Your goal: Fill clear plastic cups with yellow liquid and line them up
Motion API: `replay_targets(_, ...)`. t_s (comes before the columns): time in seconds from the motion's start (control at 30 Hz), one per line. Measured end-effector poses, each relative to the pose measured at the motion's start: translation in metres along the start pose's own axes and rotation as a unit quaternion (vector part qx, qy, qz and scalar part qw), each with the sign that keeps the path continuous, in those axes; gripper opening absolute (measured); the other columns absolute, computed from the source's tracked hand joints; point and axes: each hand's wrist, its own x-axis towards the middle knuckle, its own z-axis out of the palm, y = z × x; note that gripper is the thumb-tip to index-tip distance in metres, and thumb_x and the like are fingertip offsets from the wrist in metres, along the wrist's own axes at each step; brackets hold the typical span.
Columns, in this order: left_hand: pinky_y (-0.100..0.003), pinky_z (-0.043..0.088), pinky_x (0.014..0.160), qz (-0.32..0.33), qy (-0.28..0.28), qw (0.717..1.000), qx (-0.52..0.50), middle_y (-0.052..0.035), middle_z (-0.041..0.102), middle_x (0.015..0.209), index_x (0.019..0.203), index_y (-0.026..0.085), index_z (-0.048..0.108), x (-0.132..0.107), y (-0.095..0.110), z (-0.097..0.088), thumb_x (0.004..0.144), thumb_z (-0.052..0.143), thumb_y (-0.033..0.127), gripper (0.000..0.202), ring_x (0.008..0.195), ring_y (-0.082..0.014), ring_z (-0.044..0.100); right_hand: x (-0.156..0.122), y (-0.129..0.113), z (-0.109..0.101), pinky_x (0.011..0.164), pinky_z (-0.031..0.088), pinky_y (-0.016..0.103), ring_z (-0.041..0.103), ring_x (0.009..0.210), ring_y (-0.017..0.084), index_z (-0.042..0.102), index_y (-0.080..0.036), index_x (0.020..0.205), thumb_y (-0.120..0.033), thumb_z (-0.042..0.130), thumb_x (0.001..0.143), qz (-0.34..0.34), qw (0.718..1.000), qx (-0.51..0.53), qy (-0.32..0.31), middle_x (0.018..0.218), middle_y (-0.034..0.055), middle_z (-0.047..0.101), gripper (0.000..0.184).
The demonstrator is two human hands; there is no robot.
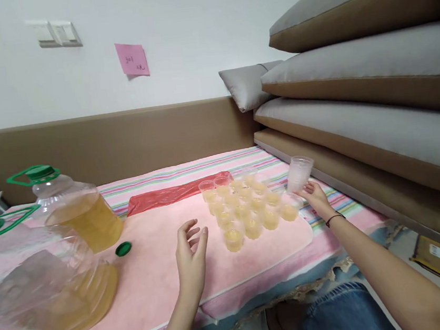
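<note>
My left hand (191,250) hovers over the pink towel (153,278) with its fingers loosely curled and apart, holding nothing. To its right stand several clear plastic cups (234,239) in close rows, each with some pale yellow liquid inside. My right hand (316,196) has its fingers at the lower part of a stack of clear plastic cups (299,173), beyond the right side of the rows; the stack leans slightly. On the left are two big clear jugs of yellow liquid, a rear jug (86,217) with a green cap and a nearer jug (60,299).
A loose green cap (123,248) lies on the towel beside the jugs. Red plastic film (168,195) stretches behind the cups. Thick grey-brown cushions (359,64) are piled at the right, close to my right arm. A brown headboard (122,144) borders the back.
</note>
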Motion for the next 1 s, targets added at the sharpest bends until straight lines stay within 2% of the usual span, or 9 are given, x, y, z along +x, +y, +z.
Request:
replay_targets(0.13, -0.037, 0.054, 0.078, 0.003, 0.009, 1.0, 0.004, -0.0111, 0.062, 0.121, 0.104, 0.023, 0.057, 0.002, -0.001, -0.003, 0.08, 0.061, 0.052, 0.038, 0.1, -0.0242, 0.064, 0.006, 0.013, 0.006, 0.088, 0.052, 0.041, 0.06, 0.098, 0.022, 0.058, -0.013, 0.112, -0.037, 0.07, 0.089, -0.023, 1.0, 0.002, -0.015, 0.108, 0.0091, 0.06, 0.036)
replay_targets(0.3, -0.036, 0.053, 0.078, -0.014, 0.003, 1.0, -0.013, -0.0119, 0.062, 0.121, 0.105, 0.022, 0.056, 0.002, -0.002, -0.004, 0.079, 0.061, 0.052, 0.04, 0.099, -0.0229, 0.064, 0.006, 0.013, 0.005, 0.09, 0.05, 0.042, 0.061, 0.092, 0.024, 0.057, -0.014, 0.096, -0.041, 0.085, 0.061, -0.037, 0.999, 0.012, -0.01, 0.094, 0.0087, 0.063, 0.052)
replay_targets(0.47, -0.036, 0.052, 0.081, -0.017, 0.008, 0.998, -0.053, -0.0115, 0.062, 0.121, 0.105, 0.021, 0.056, 0.002, -0.004, -0.006, 0.079, 0.062, 0.052, 0.04, 0.098, -0.0213, 0.064, -0.014, -0.024, -0.008, 0.094, 0.047, 0.044, 0.061, 0.096, 0.028, 0.055, -0.017, 0.091, -0.048, 0.084, 0.045, -0.064, 0.997, 0.052, 0.012, 0.097, 0.0119, 0.063, 0.062)
replay_targets(0.6, -0.035, 0.05, 0.083, -0.007, -0.024, 0.996, -0.087, -0.0106, 0.064, 0.118, 0.104, 0.021, 0.057, -0.001, 0.003, -0.012, 0.079, 0.065, 0.049, 0.039, 0.098, -0.021, 0.064, -0.074, -0.065, -0.021, 0.093, 0.048, 0.038, 0.061, 0.1, 0.027, 0.055, -0.018, 0.09, -0.053, 0.081, 0.054, -0.108, 0.99, 0.083, -0.029, 0.1, 0.0111, 0.063, 0.057)
replay_targets(0.7, -0.035, 0.05, 0.083, 0.002, -0.077, 0.991, -0.11, -0.0095, 0.067, 0.109, 0.1, 0.02, 0.059, -0.006, 0.013, -0.017, 0.078, 0.067, 0.047, 0.036, 0.095, -0.0213, 0.065, -0.142, -0.082, -0.017, 0.087, 0.052, 0.036, 0.062, 0.099, 0.026, 0.06, -0.018, 0.101, -0.053, 0.08, 0.065, -0.108, 0.982, 0.09, -0.125, 0.103, 0.011, 0.064, 0.054)
replay_targets(0.77, -0.036, 0.049, 0.084, 0.007, -0.112, 0.984, -0.135, -0.0098, 0.068, 0.107, 0.101, 0.02, 0.059, -0.01, 0.019, -0.021, 0.079, 0.068, 0.046, 0.035, 0.095, -0.0218, 0.065, -0.186, -0.083, -0.006, 0.083, 0.053, 0.034, 0.063, 0.096, 0.027, 0.062, -0.018, 0.105, -0.051, 0.083, 0.067, -0.081, 0.959, 0.094, -0.256, 0.102, 0.0111, 0.065, 0.055)
replay_targets(0.83, -0.037, 0.049, 0.086, 0.006, -0.148, 0.973, -0.177, -0.0113, 0.068, 0.111, 0.106, 0.02, 0.056, -0.013, 0.022, -0.025, 0.078, 0.069, 0.047, 0.041, 0.099, -0.0228, 0.065, -0.223, -0.08, 0.007, 0.082, 0.053, 0.032, 0.063, 0.095, 0.025, 0.061, -0.019, 0.11, -0.05, 0.08, 0.074, -0.037, 0.904, 0.125, -0.407, 0.104, 0.0101, 0.065, 0.051)
replay_targets(0.9, -0.039, 0.047, 0.09, -0.01, -0.183, 0.958, -0.219, -0.0128, 0.067, 0.118, 0.114, 0.021, 0.052, -0.015, 0.022, -0.029, 0.077, 0.071, 0.049, 0.05, 0.104, -0.0237, 0.064, -0.249, -0.076, 0.019, 0.081, 0.052, 0.03, 0.063, 0.096, 0.023, 0.058, -0.019, 0.115, -0.049, 0.079, 0.078, 0.006, 0.839, 0.156, -0.522, 0.108, 0.01, 0.064, 0.052)
replay_targets(1.0, -0.041, 0.043, 0.097, -0.057, -0.215, 0.945, -0.24, -0.0132, 0.067, 0.121, 0.12, 0.023, 0.044, -0.017, 0.02, -0.037, 0.073, 0.075, 0.049, 0.062, 0.111, -0.0241, 0.061, -0.268, -0.071, 0.029, 0.081, 0.05, 0.03, 0.06, 0.1, 0.023, 0.056, -0.018, 0.118, -0.047, 0.079, 0.079, 0.042, 0.785, 0.16, -0.597, 0.112, 0.0102, 0.062, 0.053)
